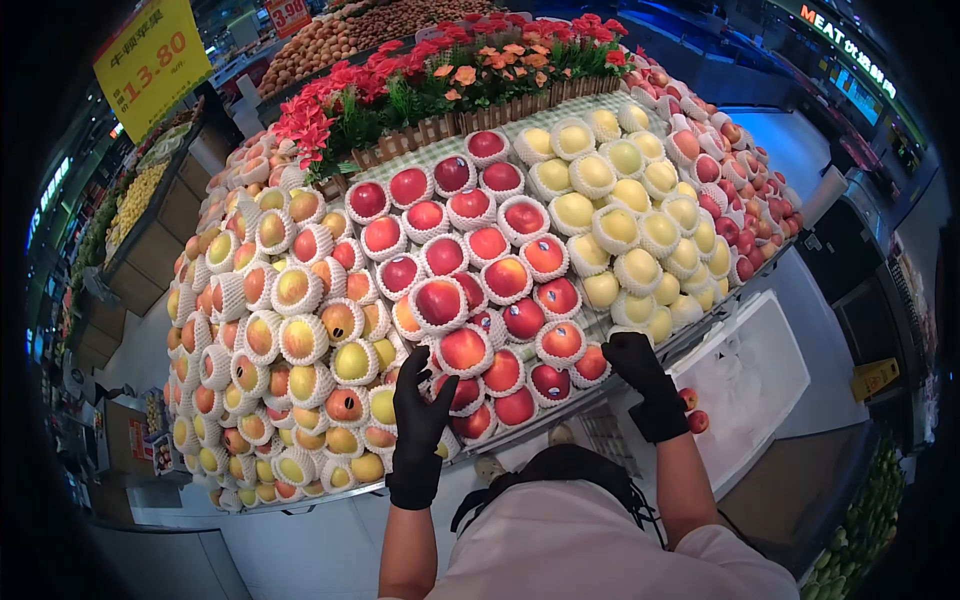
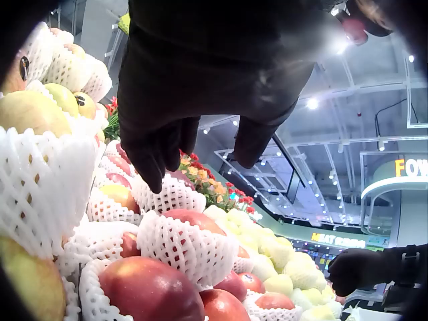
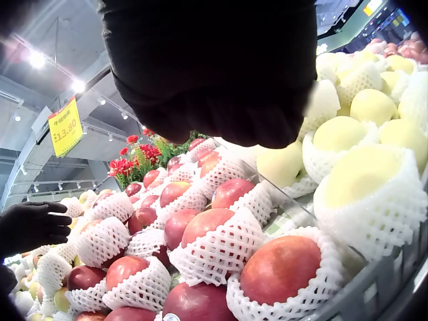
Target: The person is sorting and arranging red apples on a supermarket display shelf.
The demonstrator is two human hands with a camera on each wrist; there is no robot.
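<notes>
Both hands wear black gloves. My left hand (image 1: pixel 418 425) is at the front left of the red apples (image 1: pixel 440 302), thumb and fingers spread apart with nothing between them; in the left wrist view the hand (image 2: pixel 207 87) hangs over netted apples (image 2: pixel 150 287). My right hand (image 1: pixel 643 375) is curled into a fist at the front edge, between the red apples and the yellow apples (image 1: pixel 638 270). Nothing shows in it, and the left wrist view also has this fist (image 2: pixel 358 269). In the right wrist view its back (image 3: pixel 214 73) hides the fingertips; a netted red apple (image 3: pixel 279 269) sits below.
Striped yellow-red apples (image 1: pixel 300 340) in foam nets fill the left side. Red flowers (image 1: pixel 370 80) stand behind a small wooden fence (image 1: pixel 405 140). To the right of the display is a white bin (image 1: pixel 750 375), with two loose apples (image 1: pixel 697 421) by its near edge.
</notes>
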